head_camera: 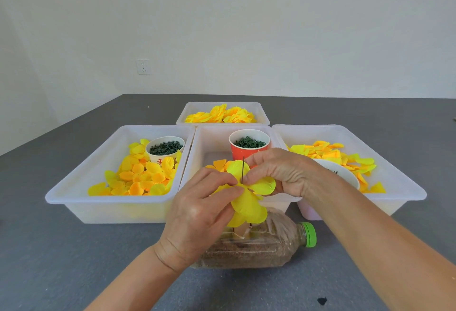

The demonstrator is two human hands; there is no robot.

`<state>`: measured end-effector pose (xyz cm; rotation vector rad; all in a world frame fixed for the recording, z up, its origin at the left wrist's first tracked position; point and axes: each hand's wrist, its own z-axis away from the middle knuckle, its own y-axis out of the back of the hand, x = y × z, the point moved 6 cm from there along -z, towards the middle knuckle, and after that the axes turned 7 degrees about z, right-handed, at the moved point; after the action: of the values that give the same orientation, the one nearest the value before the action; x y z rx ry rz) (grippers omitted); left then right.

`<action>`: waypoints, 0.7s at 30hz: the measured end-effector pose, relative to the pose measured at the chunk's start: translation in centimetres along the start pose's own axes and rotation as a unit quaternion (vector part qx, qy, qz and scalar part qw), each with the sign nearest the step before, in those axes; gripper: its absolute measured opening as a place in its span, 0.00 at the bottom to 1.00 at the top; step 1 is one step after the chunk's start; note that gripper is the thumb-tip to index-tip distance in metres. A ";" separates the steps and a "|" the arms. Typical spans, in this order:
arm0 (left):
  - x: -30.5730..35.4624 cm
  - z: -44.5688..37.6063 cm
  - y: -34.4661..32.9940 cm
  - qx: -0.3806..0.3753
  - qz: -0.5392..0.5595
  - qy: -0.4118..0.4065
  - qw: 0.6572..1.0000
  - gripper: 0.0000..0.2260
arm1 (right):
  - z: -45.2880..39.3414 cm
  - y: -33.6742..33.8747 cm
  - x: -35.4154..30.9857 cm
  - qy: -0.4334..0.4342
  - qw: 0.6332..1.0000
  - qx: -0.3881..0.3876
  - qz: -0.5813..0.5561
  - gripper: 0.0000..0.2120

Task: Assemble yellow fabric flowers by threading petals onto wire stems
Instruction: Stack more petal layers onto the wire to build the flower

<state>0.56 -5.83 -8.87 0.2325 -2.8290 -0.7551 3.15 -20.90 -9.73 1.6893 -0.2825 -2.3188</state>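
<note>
A thin dark wire stem (243,170) stands upright over a plastic bottle (266,246) that lies on its side, filled with brown grains and capped green. Yellow fabric petals (249,204) are threaded on the wire. My left hand (197,209) pinches the petals at the wire from the left. From the right, my right hand (281,172) pinches a petal against the wire. The wire's lower part is hidden by petals and fingers.
Four white bins sit on the grey table. The left bin (74,187) and right bin (404,187) hold loose petals; the far bin (222,106) holds finished flowers. A red cup (249,151) and a white cup (164,149) hold green rings.
</note>
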 end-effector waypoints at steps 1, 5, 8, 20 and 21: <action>0.0 0.1 0.0 0.004 -0.003 0.008 1.000 0.06 | -0.1 0.0 0.1 -0.001 1.000 0.000 -0.003 0.16; -0.1 -0.1 0.0 0.009 -0.013 0.031 0.999 0.07 | -0.1 -0.1 0.1 0.001 1.000 -0.012 -0.008 0.13; 0.0 -0.3 -0.1 0.003 -0.031 0.017 0.999 0.05 | -0.1 0.0 -0.1 0.002 1.000 -0.010 -0.002 0.11; 0.7 -0.4 -0.3 0.011 -0.076 -0.037 0.996 0.06 | -0.1 0.0 -0.1 0.006 0.999 -0.008 0.035 0.11; 0.8 -0.4 -0.5 0.004 -0.083 -0.045 0.996 0.06 | 0.0 0.0 -0.1 0.007 0.999 -0.009 0.045 0.11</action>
<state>-0.06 -6.56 -8.66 0.4510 -2.9243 -0.8071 3.20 -20.83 -9.68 1.6483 -0.3273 -2.2379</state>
